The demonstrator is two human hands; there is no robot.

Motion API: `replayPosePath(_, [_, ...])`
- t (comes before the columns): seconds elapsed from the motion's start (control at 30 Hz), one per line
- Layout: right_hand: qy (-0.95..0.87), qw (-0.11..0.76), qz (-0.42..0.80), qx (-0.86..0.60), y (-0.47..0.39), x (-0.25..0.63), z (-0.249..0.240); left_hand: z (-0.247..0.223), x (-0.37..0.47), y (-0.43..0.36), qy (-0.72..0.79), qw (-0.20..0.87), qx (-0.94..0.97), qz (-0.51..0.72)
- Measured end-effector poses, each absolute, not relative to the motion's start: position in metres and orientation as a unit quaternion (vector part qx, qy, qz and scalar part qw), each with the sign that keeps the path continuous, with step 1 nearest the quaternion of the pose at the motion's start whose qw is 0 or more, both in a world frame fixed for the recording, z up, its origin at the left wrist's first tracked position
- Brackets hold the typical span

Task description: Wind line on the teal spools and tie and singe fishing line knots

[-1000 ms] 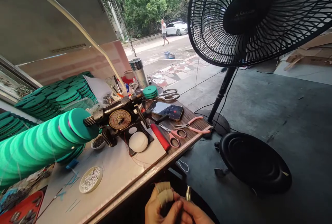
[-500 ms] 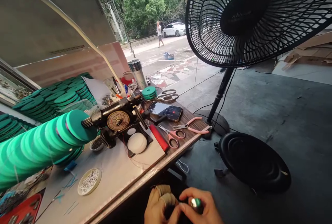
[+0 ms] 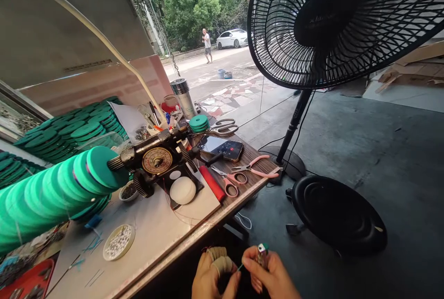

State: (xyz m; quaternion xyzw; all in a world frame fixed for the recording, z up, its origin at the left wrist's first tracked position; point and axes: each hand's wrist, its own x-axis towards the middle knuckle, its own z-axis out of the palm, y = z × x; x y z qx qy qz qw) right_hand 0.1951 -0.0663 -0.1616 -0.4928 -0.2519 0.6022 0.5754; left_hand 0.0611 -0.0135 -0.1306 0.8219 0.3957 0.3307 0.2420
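Observation:
My left hand (image 3: 211,278), with tan wraps (image 3: 222,262) on its fingers, is at the bottom centre below the table edge. Its thumb and finger pinch a thin green strand (image 3: 240,267). To its right, my right hand (image 3: 268,273) is closed around a small lighter-like object (image 3: 262,253) with a metal top and a green part. The right fingertips are close to the strand's upper end; whether they touch it is unclear.
Green discs (image 3: 52,188) fill a shaft joined to a geared winder (image 3: 157,160). On the table (image 3: 156,243) lie a bead dish (image 3: 119,242), scissors (image 3: 231,183), pliers (image 3: 253,166) and a phone (image 3: 222,147). A fan (image 3: 329,17) and black stool (image 3: 340,216) stand right; a person (image 3: 207,45) is outside.
My hands have moved slightly apart, and the green strand now shows between them. The small object is more upright in my right hand. The person outside has shifted left.

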Motion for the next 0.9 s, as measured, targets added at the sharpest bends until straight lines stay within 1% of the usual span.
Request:
replayPosePath(0.1, [-0.227,0.594,0.607,-0.477,-0.067,0.196,-0.161,-0.131,0.061,-0.013,0.404,0.264,0.808,0.337])
replayPosePath(0.17, [-0.245,0.597,0.594,-0.480,-0.068,0.197,-0.161,-0.130,0.061,-0.013,0.412,0.276,0.802,0.332])
replayPosePath(0.27, [-0.297,0.584,0.566,-0.501,-0.070,0.196,-0.164,-0.128,0.062,-0.014,0.424,0.285,0.795,0.326])
replayPosePath(0.37, [-0.309,0.576,0.551,-0.519,-0.069,0.193,-0.169,-0.126,0.063,-0.015,0.436,0.290,0.789,0.322])
replayPosePath(0.63, [-0.226,0.597,0.575,-0.512,-0.070,0.194,-0.161,-0.128,0.060,-0.011,0.452,0.349,0.764,0.300])
replayPosePath(0.73, [-0.191,0.577,0.577,-0.545,-0.071,0.191,-0.163,-0.128,0.060,-0.009,0.456,0.374,0.747,0.308])
replayPosePath(0.8, [-0.196,0.551,0.584,-0.564,-0.069,0.188,-0.166,-0.129,0.061,-0.008,0.458,0.384,0.740,0.307])
replayPosePath(0.9, [-0.209,0.536,0.586,-0.571,-0.066,0.183,-0.170,-0.130,0.062,-0.008,0.458,0.396,0.741,0.289])
